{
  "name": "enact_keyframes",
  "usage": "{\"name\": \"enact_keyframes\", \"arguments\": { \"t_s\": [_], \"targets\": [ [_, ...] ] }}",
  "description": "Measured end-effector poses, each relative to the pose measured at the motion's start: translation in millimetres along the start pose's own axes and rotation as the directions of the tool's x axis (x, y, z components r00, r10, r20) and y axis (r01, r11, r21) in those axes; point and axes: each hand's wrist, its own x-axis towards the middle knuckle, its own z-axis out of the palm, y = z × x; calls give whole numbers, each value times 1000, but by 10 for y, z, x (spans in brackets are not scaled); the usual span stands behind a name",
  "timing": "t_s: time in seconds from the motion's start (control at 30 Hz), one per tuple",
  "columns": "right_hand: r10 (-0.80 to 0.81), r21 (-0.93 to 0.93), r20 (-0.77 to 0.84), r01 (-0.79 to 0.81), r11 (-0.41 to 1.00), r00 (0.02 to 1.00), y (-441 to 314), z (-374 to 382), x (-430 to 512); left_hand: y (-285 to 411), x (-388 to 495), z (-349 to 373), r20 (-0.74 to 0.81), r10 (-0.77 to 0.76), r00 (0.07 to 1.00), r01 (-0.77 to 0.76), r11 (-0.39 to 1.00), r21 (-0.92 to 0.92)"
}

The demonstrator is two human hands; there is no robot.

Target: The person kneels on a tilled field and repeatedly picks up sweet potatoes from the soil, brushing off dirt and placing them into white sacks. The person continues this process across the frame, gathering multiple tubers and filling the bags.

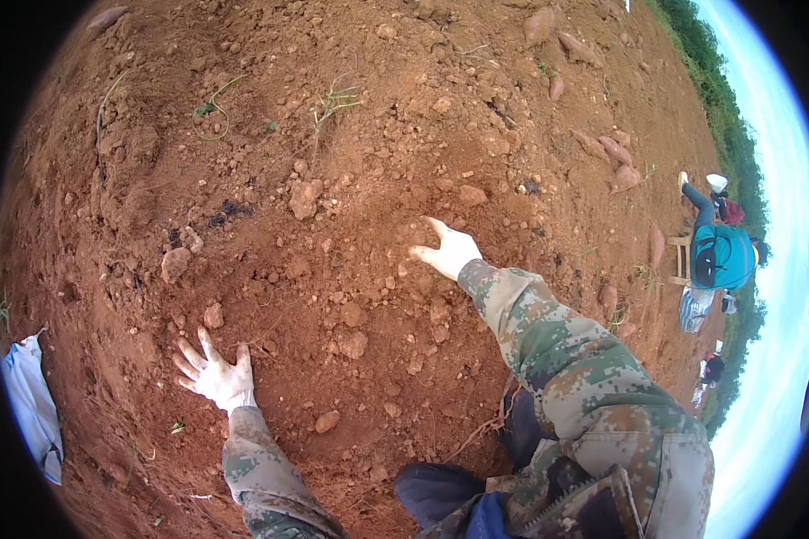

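Note:
My left hand point(216, 374), in a white glove soiled at the fingertips, is spread over loose reddish-brown soil point(296, 404) with nothing in it. A small clod point(213, 315) lies just beyond its fingers. Farther right, my right hand point(448, 250) wears a similar glove. Its thumb and fingers are apart at the soil, and no object shows between them; some fingers are hidden. Larger clods, such as one at the upper middle point(306, 199) and one below the right hand point(352, 344), lie around the hands.
Reddish tubers that look like sweet potatoes point(615, 150) lie scattered along the right. A white sack point(32, 397) rests at the far left. Green stem stubble point(330, 104) sticks out ahead. A person in a teal jacket point(725, 256) sits on a wooden stool point(679, 259) at right.

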Motion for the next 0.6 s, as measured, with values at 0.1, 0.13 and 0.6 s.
{"name": "enact_keyframes", "arguments": {
  "t_s": [0.1,0.13,0.6],
  "targets": [
    [-75,-138,131,93,986,989,-279,320,-57,-18,-4,2,-27,13,1000,-13,1000,-28],
    [-81,-226,215,130,965,973,-313,348,-103,-25,-7,4,-24,19,1000,-20,999,-28],
    [-38,-163,-322,-15,986,946,-653,-1829,1976,-72,-14,90,-55,5,998,-10,995,-97]
  ]
}}
